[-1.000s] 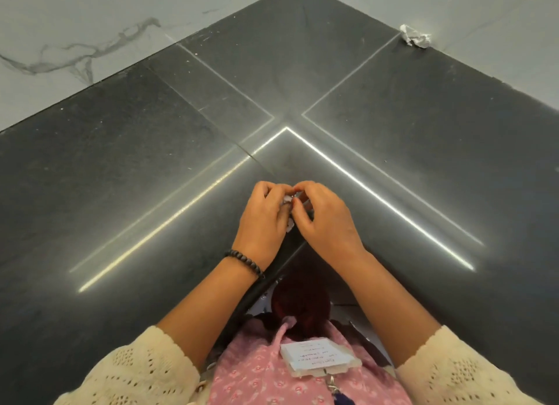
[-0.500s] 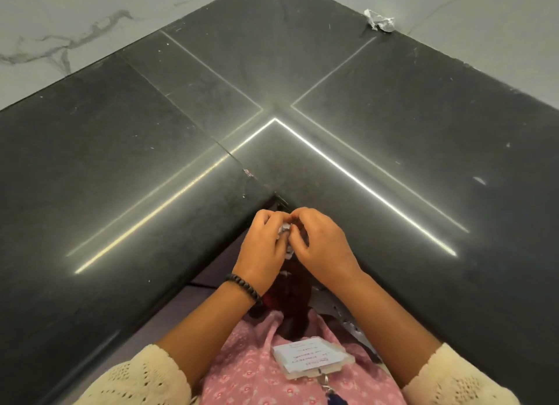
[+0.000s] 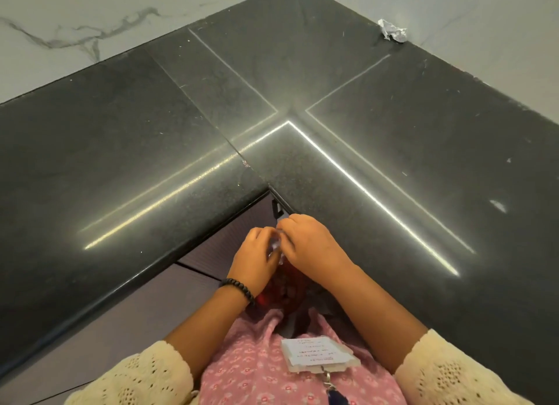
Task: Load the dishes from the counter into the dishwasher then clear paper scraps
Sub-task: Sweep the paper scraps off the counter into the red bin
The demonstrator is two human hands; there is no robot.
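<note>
The scrap [image 3: 274, 247] sits just below the middle of the frame, pinched between my two hands, small and mostly hidden by my fingers. My left hand [image 3: 257, 261] curls round it from the left, thumb and fingertips closed on the paper; my right hand [image 3: 311, 245] presses in from the right, its fingers bent over the same bit. Both hands hang off the counter [image 3: 121, 162], in front of its inner corner. A second wad [image 3: 392, 31] lies in the upper right of the frame, against the wall [image 3: 499, 26], well apart from me. A pale fleck [image 3: 497, 205] shows at the right, too small to say what it is.

I'd judge the risk is a torn piece slipping out between my fingers, since my grip is only a fingertip pinch with no surface under it. The far wad is easy to forget.
</note>
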